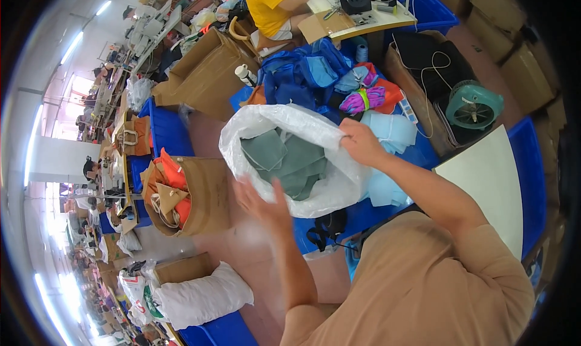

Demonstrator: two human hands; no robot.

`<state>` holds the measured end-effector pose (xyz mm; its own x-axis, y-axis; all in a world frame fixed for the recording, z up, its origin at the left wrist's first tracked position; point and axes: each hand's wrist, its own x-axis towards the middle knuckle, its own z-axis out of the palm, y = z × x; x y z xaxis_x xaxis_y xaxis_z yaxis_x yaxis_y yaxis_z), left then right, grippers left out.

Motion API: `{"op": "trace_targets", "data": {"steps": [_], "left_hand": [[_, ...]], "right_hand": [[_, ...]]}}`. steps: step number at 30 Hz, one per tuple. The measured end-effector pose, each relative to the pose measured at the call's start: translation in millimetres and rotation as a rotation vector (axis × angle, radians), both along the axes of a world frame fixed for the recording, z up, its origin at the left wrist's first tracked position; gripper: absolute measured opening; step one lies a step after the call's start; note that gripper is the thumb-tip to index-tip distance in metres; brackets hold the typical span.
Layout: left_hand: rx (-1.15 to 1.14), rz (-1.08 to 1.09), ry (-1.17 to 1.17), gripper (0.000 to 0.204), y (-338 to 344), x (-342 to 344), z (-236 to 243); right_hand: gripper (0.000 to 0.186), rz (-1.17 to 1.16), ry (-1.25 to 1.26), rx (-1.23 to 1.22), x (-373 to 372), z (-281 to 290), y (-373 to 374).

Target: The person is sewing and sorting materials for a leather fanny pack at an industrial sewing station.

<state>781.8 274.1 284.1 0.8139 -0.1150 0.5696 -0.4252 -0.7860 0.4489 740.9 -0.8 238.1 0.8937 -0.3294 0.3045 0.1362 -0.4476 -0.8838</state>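
Right hand (361, 141) pinching the white bag's (339, 176) far rim (green cloth (284, 158) inside), left hand (263, 202) blurred, fingers spread, empty, near the bag's left side.

Your wide white woven plastic sack (327, 176) sits open-mouthed before you, its rim folded outward, with flat grey-green fabric pieces (284, 159) piled loosely inside it.

right hand (361, 141) gripping white sack (339, 182), green cloth pieces (284, 159) inside
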Motion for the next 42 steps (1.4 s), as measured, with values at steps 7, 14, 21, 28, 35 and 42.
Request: {"op": "trace_targets", "data": {"steps": [7,14,21,28,35,42], "left_hand": [[0.209,0.134,0.679,0.064,4,133,-19],[-0.582,-0.095,0.419,0.024,14,164,-16],[-0.509,0.038,0.135,0.027,3,175,70],[-0.102,-0.026,0.14,0.03,46,154,46],[0.291,0.268,-0.397,0.034,17,78,16],[0.556,-0.383,0.412,0.065,-43,58,-26]], "right_hand": [[0.021,0.017,0.014,0.479,-31,35,-33],[0.019,-0.28,0.25,0.59,-44,29,-96],[0.022,-0.183,-0.006,0.594,-7,73,-110],[0.02,-0.113,0.139,0.356,-9,89,-103],[0.02,-0.07,0.058,0.391,-22,72,-71],[0.021,0.028,0.015,0.233,-29,97,-58]]}}
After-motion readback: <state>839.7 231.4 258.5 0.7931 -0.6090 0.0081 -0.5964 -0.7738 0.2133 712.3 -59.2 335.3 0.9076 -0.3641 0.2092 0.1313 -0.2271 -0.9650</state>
